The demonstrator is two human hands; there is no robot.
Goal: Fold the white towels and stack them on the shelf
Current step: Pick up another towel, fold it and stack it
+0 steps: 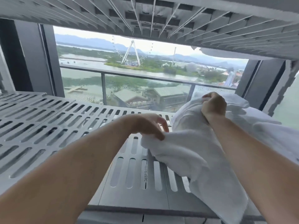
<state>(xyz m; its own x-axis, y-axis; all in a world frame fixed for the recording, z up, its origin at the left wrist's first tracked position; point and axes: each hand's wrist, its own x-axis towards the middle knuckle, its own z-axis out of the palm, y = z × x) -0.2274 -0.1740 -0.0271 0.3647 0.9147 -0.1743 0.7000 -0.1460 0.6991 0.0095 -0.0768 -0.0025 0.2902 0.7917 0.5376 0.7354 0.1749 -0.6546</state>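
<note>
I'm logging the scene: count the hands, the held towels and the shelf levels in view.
Hands: 2, left hand and right hand
Held towel: 1, gripped by both
Shelf levels: 2, lower shelf and upper shelf
Total: 5

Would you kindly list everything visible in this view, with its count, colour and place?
held towel: one, white, unfolded, hanging over the right side of the lower shelf.
more towelling: count unclear, white, heaped behind it at the right.
lower shelf: one, grey, slotted, across the middle.
upper shelf: one, grey, ribbed underside, overhead.
window: one, dark-framed, behind the shelves.
balcony railing: one, dark with glass panels, outside the window.
Ferris wheel: one, white, far off beyond the water.
left hand: one, pinches the held towel's near edge.
right hand: one, grips the held towel's top, farther back.
</note>
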